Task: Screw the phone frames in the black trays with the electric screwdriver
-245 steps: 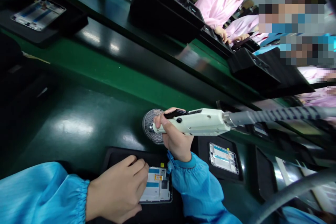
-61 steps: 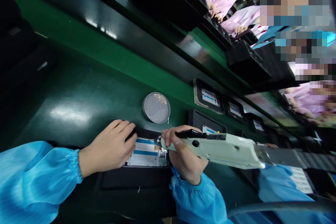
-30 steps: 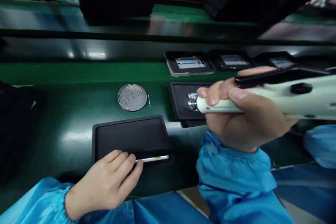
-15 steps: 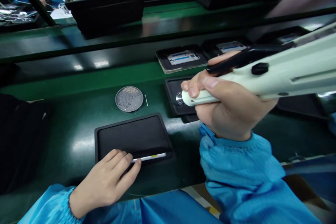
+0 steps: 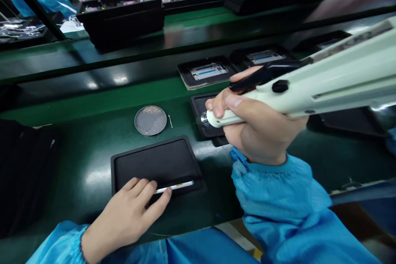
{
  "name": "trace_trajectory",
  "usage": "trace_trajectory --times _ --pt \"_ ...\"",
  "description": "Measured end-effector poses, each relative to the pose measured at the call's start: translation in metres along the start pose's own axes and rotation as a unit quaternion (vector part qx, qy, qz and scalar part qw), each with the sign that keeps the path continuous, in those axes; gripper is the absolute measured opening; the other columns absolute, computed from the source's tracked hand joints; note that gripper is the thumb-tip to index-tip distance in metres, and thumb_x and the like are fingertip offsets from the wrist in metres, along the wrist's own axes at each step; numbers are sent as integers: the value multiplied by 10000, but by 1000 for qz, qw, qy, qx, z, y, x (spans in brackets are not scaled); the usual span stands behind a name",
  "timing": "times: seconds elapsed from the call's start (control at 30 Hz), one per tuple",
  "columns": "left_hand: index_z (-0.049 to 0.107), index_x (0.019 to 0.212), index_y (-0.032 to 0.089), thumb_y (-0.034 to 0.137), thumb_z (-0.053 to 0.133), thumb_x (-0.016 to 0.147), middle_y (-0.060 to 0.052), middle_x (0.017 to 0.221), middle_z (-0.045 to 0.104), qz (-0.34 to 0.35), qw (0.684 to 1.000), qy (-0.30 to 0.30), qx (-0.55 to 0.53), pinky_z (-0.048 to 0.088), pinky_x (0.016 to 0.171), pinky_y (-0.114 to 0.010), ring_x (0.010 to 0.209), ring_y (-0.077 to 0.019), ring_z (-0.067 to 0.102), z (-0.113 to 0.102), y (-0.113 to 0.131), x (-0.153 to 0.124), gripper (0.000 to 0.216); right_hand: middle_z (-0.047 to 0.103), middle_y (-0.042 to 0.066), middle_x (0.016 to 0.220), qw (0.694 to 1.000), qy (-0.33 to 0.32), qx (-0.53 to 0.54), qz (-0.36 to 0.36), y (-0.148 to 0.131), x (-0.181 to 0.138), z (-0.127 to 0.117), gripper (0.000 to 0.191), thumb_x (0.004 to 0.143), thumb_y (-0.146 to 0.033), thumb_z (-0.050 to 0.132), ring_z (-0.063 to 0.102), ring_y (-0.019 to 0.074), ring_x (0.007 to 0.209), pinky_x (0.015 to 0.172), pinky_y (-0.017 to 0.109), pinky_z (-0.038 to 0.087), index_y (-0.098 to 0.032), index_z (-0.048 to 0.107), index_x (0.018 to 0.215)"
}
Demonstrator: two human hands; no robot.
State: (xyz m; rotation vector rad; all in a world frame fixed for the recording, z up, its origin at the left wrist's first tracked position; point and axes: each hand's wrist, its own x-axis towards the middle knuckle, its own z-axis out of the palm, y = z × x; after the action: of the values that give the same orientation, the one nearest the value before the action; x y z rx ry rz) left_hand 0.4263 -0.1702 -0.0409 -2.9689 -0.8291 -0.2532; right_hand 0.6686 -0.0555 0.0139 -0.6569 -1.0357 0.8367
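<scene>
Head view: one screwdriver [image 5: 328, 86], one perforated dish [image 5: 150, 121]

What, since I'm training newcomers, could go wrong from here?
The phone, gripped near its edge by the left hand, might slip onto the tray. The power tool in the right hand overlaps another tray in view and could bump it. Nudging the round dish might spill its tiny pieces.
</scene>
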Motion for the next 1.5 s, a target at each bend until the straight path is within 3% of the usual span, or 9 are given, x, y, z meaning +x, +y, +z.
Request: trace_trajectory --times 0.47,0.93,1.23,1.37,1.5 --pt "573 1277 80 49 386 973 -161 1021 632 7 1000 -8 -3 528 733 -400 906 -267 613 -1 -2 -2 358 526 -90 499 1000 26 -2 13 -1 0 2 305 616 -121 606 517 131 431 513 348 454 -236 568 896" --pt "533 1293 66 33 394 958 -162 1006 629 3 1000 -28 -9 539 692 -400 838 -263 614 -3 -4 0 365 545 -41 589 1000 29 11 6 1 -2 1 199 630 -83 644 537 150 476 509 383 450 -253 569 704" --pt "465 1383 98 28 380 951 -157 1062 617 -10 997 -74 -6 564 731 -420 877 -263 625 -2 -2 0 446 526 -47 599 1000 15 -3 -1 5 -3 -2 170 668 -101 654 544 139 499 518 364 473 -240 613 757" --pt "391 1461 170 2 350 926 -129 1089 606 -29 992 -126 -10 571 766 -415 869 -239 623 -3 -2 3 562 513 -45 552 999 31 -21 2 5 -4 -2 111 671 -117 664 568 146 522 518 344 478 -206 603 646" --pt "372 1474 203 -6 363 909 -113 1105 594 -43 990 -137 -16 569 793 -401 895 -235 617 -1 -5 3 603 502 -55 516 1000 25 1 12 6 -3 -3 125 675 -142 688 556 158 496 496 346 465 -217 645 766"
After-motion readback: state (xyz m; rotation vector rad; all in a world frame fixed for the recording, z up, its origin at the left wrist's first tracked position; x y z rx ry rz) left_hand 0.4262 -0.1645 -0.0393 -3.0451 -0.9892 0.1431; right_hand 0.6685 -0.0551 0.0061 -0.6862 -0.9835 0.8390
